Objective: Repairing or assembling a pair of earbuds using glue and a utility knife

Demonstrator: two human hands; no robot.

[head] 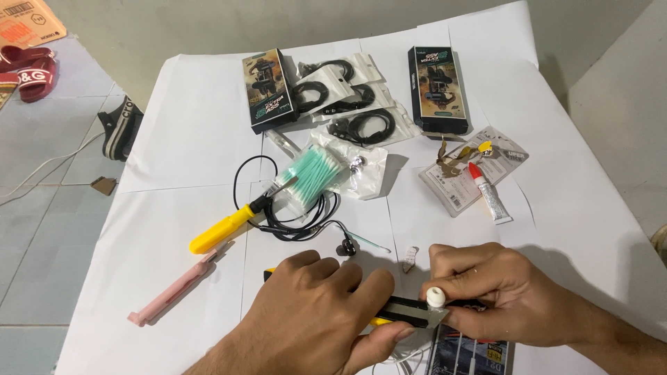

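My left hand (pixel 313 309) grips a black and yellow utility knife (pixel 406 310) near the table's front edge, its blade pointing right. My right hand (pixel 490 292) pinches a small white earbud tip (pixel 435 297) against the blade and rests on the knife's end. A white cable (pixel 399 357) runs under my hands. A black earbud (pixel 346 248) on a black wire (pixel 292 226) lies just beyond my left hand.
White paper sheets (pixel 180 132) cover the table. On them lie a yellow-handled tool (pixel 222 228), a pink tool (pixel 172 295), a bag of green swabs (pixel 313 173), a glue tube (pixel 488 193), two dark boxes (pixel 267 89), and bagged black cables (pixel 347 97). Sandals (pixel 31 69) sit on the floor at left.
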